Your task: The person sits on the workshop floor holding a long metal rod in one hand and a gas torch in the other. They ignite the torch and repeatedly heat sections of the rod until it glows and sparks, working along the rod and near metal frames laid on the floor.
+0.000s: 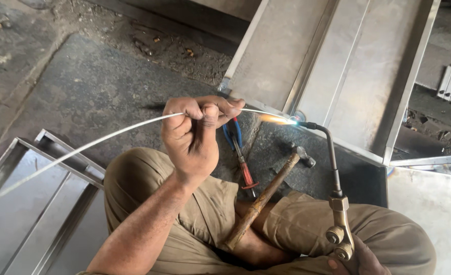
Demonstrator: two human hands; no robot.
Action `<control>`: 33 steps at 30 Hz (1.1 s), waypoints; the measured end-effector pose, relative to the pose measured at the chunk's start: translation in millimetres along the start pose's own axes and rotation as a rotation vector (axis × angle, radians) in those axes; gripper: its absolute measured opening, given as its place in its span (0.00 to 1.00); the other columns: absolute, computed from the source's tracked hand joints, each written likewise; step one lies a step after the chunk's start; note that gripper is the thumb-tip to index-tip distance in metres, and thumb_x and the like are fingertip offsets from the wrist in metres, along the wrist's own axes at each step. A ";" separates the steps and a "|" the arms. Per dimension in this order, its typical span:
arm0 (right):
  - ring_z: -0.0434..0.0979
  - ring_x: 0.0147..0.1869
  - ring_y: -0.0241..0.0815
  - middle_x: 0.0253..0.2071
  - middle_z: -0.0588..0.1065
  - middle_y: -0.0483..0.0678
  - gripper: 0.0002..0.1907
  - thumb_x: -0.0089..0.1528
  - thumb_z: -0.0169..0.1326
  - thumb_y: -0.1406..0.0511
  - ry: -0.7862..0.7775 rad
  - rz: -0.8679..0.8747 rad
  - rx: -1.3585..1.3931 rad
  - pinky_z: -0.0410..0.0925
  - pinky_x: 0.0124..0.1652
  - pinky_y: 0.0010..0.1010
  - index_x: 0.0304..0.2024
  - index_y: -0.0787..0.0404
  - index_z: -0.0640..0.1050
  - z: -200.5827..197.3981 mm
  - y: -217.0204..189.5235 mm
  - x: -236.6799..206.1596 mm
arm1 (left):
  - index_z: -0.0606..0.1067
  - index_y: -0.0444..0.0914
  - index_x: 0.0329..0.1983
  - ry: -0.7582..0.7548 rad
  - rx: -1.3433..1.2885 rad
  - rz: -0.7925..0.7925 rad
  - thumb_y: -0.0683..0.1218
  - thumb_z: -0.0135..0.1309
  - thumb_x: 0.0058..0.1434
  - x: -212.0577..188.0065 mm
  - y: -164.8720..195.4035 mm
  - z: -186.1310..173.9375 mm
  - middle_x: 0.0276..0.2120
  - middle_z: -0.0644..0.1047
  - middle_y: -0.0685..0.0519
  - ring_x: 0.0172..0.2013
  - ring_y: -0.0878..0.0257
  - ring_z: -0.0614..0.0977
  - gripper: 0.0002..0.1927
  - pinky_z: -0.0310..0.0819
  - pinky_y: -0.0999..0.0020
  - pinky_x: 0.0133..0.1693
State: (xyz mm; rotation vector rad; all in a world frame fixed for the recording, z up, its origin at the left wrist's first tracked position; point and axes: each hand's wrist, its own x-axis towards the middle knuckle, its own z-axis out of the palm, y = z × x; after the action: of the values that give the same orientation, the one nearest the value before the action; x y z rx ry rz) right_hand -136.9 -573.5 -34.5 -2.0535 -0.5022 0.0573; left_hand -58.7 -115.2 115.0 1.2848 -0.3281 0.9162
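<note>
— Knees first: person sits cross-legged, tan trousers (210,214), a hammer (266,196) lying across the lap, wooden handle near, steel head far and to the right.

— And the hands?

— Right hand (360,262) at the near right edge, only partly in frame. It's closed round the base of a gas torch (337,203) just below two brass knobs; can't tell how the fingers sit. Left hand (195,135) centre, fist curled, thumb and forefinger pinching a thin metal rod (93,145).

— Rod's long axis?

— Runs from the near left, up and rightward through the fist, a short end poking out to the right toward the flame (276,119). Long tail trails left over a steel tray (27,203).

— Torch?

— Neck rises away from the right hand, then bends left. Flame points left, straight at the rod's end. Both meet at the near left corner of a big steel frame (348,66) lying on the floor, far right.

— Touching?

— Rod's end sits in the glow; contact with the corner is washed out, can't tell.

— Which hand is nearer the corner?

— Left one, just beside it. Right hand is well apart, reaching through the torch's length.

— Anything else?

— Red-handled pliers (243,163) on the floor between left hand and hammer, blue hose (230,135) behind them.
</note>
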 end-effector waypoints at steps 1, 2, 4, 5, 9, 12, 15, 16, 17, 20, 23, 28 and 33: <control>0.81 0.53 0.33 0.48 0.81 0.47 0.37 0.51 0.66 0.68 0.023 -0.031 -0.083 0.70 0.55 0.24 0.63 0.63 0.72 -0.6 -5.6 0.9 | 0.57 0.39 0.51 -0.012 0.006 0.011 0.35 0.40 0.81 -1.2 -0.1 2.0 0.42 0.78 0.41 0.48 0.56 0.85 0.07 0.87 0.54 0.54; 0.81 0.51 0.34 0.46 0.81 0.48 0.37 0.51 0.66 0.68 -0.007 0.011 -0.107 0.70 0.54 0.25 0.63 0.65 0.71 -2.5 -13.7 0.3 | 0.57 0.39 0.51 -0.025 0.010 0.017 0.35 0.40 0.81 -2.4 0.4 3.7 0.42 0.79 0.41 0.48 0.56 0.85 0.07 0.88 0.55 0.55; 0.82 0.49 0.37 0.42 0.83 0.48 0.37 0.50 0.66 0.69 -0.061 0.093 -0.154 0.69 0.52 0.27 0.62 0.67 0.71 -4.7 -30.0 1.3 | 0.57 0.39 0.51 0.010 0.036 -0.004 0.35 0.40 0.81 -3.6 1.6 5.5 0.42 0.79 0.40 0.47 0.56 0.86 0.08 0.88 0.56 0.52; 0.81 0.40 0.36 0.37 0.83 0.48 0.37 0.50 0.65 0.69 -0.064 0.227 -0.088 0.70 0.43 0.26 0.63 0.66 0.71 -3.8 -37.1 3.3 | 0.56 0.38 0.51 0.027 0.049 -0.011 0.35 0.41 0.80 -3.5 1.8 6.0 0.43 0.79 0.40 0.47 0.55 0.86 0.08 0.89 0.57 0.51; 0.77 0.19 0.33 0.25 0.81 0.49 0.37 0.53 0.64 0.70 -0.098 0.532 0.193 0.71 0.21 0.26 0.65 0.64 0.71 2.0 -57.4 15.5 | 0.55 0.38 0.50 0.000 0.095 -0.039 0.35 0.40 0.81 -3.1 2.8 6.8 0.43 0.78 0.39 0.48 0.54 0.85 0.08 0.86 0.57 0.51; 0.77 0.18 0.34 0.24 0.80 0.49 0.36 0.53 0.63 0.71 -0.083 0.585 0.290 0.70 0.19 0.27 0.65 0.65 0.71 5.4 -66.8 22.7 | 0.55 0.38 0.50 -0.013 0.122 -0.022 0.35 0.41 0.81 -4.6 2.5 8.9 0.43 0.78 0.39 0.48 0.55 0.85 0.09 0.89 0.56 0.52; 0.77 0.18 0.36 0.24 0.80 0.50 0.36 0.52 0.63 0.72 -0.078 0.639 0.357 0.70 0.19 0.28 0.65 0.65 0.71 7.0 -72.9 26.9 | 0.55 0.38 0.50 -0.014 0.122 -0.031 0.35 0.41 0.81 -6.3 0.9 10.6 0.43 0.78 0.40 0.47 0.55 0.85 0.09 0.89 0.56 0.53; 0.77 0.18 0.36 0.24 0.79 0.50 0.37 0.52 0.63 0.72 -0.083 0.653 0.384 0.70 0.19 0.29 0.65 0.65 0.71 7.5 -74.0 28.0 | 0.55 0.38 0.50 -0.006 0.112 -0.047 0.35 0.41 0.81 -6.9 0.9 10.7 0.43 0.78 0.40 0.47 0.55 0.85 0.09 0.88 0.56 0.53; 0.76 0.18 0.36 0.24 0.79 0.50 0.37 0.52 0.63 0.72 -0.068 0.661 0.393 0.70 0.19 0.29 0.65 0.65 0.71 8.6 -75.6 27.9 | 0.55 0.38 0.50 -0.008 0.114 -0.048 0.35 0.41 0.82 -6.6 0.5 10.1 0.43 0.78 0.40 0.48 0.56 0.85 0.09 0.88 0.56 0.53; 0.76 0.19 0.35 0.25 0.79 0.50 0.37 0.53 0.63 0.72 -0.036 0.638 0.412 0.70 0.20 0.28 0.66 0.65 0.71 11.0 -78.5 27.7 | 0.55 0.38 0.50 -0.025 0.139 -0.027 0.36 0.41 0.82 -5.1 -0.4 7.7 0.42 0.78 0.40 0.48 0.56 0.85 0.08 0.85 0.56 0.53; 0.76 0.20 0.34 0.25 0.80 0.50 0.36 0.53 0.63 0.72 -0.032 0.572 0.412 0.71 0.21 0.28 0.65 0.66 0.72 11.5 -81.5 27.9 | 0.55 0.39 0.50 -0.030 0.138 -0.030 0.36 0.41 0.82 -4.9 -0.1 6.5 0.43 0.78 0.41 0.48 0.57 0.85 0.08 0.84 0.56 0.53; 0.76 0.20 0.35 0.24 0.79 0.49 0.35 0.53 0.63 0.71 -0.028 0.584 0.370 0.71 0.21 0.28 0.65 0.65 0.73 8.9 -89.0 30.3 | 0.56 0.38 0.50 -0.044 0.146 -0.011 0.36 0.41 0.82 -5.4 -1.6 5.6 0.43 0.78 0.41 0.48 0.58 0.85 0.08 0.84 0.55 0.53; 0.76 0.20 0.34 0.24 0.79 0.49 0.35 0.54 0.63 0.70 -0.027 0.531 0.404 0.71 0.22 0.27 0.65 0.65 0.73 10.4 -94.1 32.9 | 0.56 0.39 0.50 -0.039 0.123 -0.021 0.36 0.41 0.82 -6.7 -2.5 4.3 0.43 0.77 0.41 0.49 0.58 0.84 0.08 0.84 0.54 0.54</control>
State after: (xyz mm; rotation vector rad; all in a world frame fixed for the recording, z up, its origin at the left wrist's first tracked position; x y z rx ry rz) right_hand -140.1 -511.9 44.6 -1.7345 0.0528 0.4654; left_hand -59.9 -121.9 110.1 1.4178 -0.2920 0.9053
